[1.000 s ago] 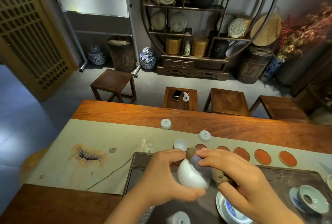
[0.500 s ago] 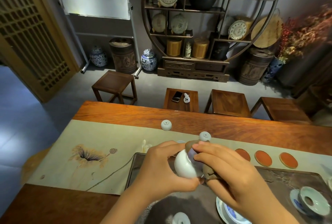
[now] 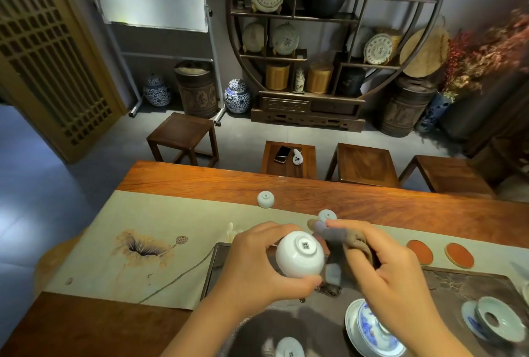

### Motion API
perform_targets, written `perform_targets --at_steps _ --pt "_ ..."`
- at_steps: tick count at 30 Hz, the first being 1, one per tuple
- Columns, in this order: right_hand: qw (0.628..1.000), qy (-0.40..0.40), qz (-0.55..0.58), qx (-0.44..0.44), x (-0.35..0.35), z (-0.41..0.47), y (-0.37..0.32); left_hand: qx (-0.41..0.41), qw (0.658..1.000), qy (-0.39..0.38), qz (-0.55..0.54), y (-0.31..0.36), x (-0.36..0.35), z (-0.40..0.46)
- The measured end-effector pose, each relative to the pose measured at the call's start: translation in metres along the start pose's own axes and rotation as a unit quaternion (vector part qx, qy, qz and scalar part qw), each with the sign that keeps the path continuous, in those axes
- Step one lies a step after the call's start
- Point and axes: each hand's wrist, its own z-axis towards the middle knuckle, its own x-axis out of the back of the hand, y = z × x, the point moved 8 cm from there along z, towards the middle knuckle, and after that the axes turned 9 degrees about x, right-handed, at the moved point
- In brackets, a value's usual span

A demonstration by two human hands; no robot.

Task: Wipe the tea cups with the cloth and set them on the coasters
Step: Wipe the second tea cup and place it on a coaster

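Left hand (image 3: 257,265) has a curled grip round the small white porcelain cup (image 3: 299,255), foot up, above the dark stone tray (image 3: 458,288); right hand (image 3: 383,268) pinches the brown-grey cloth (image 3: 340,239) beside it. I'd turn the cup slowly, cloth pressed lightly.

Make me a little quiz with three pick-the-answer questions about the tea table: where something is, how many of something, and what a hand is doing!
1. Where is the phone?
A. on a small stool behind the table
B. on the tea tray
C. on the floor

2. How many orange coasters show uncovered right of the hands?
A. five
B. two
C. none

3. What is the left hand doing?
A. resting flat on the table
B. holding a white cup with its base turned up
C. pouring tea

Answers: 1 A, it lies on the stool beside a small white thing. 2 B, two discs sit on the runner. 3 B, the foot mark faces the camera.
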Motion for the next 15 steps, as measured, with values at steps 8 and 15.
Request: perform_targets --at_steps 8,15 --pt "0.982 -0.082 -0.096 0.138 -0.024 -0.005 -0.03 -0.004 1.0 -0.007 0.003 0.005 0.003 0.004" --pt "0.985 -0.059 -0.1 0.126 -0.024 -0.008 -0.023 -0.019 1.0 0.011 0.015 0.006 0.009 -0.003"
